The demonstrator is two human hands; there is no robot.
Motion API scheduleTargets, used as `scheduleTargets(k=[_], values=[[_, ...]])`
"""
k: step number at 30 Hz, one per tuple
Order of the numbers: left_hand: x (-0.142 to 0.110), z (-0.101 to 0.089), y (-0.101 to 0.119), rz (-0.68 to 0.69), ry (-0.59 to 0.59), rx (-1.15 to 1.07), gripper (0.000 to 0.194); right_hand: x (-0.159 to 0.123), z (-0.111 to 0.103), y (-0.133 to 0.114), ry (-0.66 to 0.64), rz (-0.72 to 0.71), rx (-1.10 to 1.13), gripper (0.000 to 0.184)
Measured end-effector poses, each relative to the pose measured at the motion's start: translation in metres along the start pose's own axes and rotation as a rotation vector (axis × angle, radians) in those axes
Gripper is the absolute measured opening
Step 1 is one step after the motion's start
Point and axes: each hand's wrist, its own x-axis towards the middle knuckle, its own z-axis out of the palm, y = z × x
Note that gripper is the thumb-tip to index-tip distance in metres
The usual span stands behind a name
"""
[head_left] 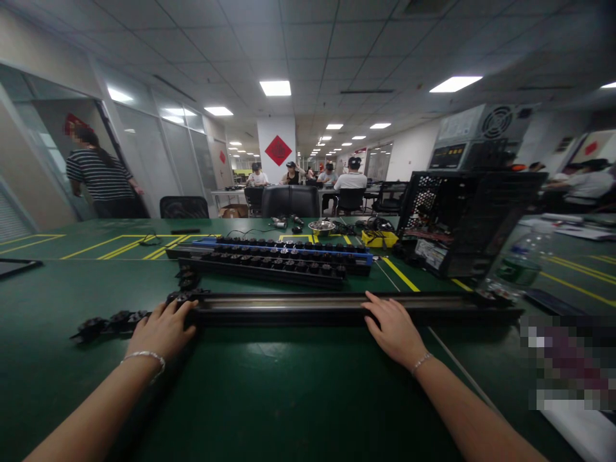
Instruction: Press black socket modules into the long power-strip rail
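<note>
A long black rail (308,308) lies crosswise on the green table (269,391) in front of me. My left hand (162,330) rests on the rail's left end, fingers curled over it beside a row of small black parts (108,323). Near the rail's middle, my right hand (392,327) lies on its near edge with fingers stretched over it. Both wrists wear thin bracelets.
Behind the rail lie two more black strips with knobs (269,263), one on a blue base (289,247). An open computer case (462,218) and a plastic bottle (520,263) stand right. A yellow box (380,239) and metal bowl (321,226) sit farther back. People sit beyond.
</note>
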Motion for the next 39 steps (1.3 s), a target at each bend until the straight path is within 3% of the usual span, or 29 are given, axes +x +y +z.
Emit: scheduleTargets(k=[9,24,39], values=[[0.0,-0.002,0.0,-0.026,-0.016,0.011,0.051,0.0,0.0,0.0,0.003,-0.007,0.008,0.031],[0.009,0.003,-0.029,-0.046,-0.051,0.021,0.051,0.0,0.0,0.0,-0.003,-0.004,-0.007,0.03],[0.006,0.006,-0.025,-0.061,-0.071,0.008,0.062,0.0,0.0,0.001,-0.016,-0.001,0.001,0.031]])
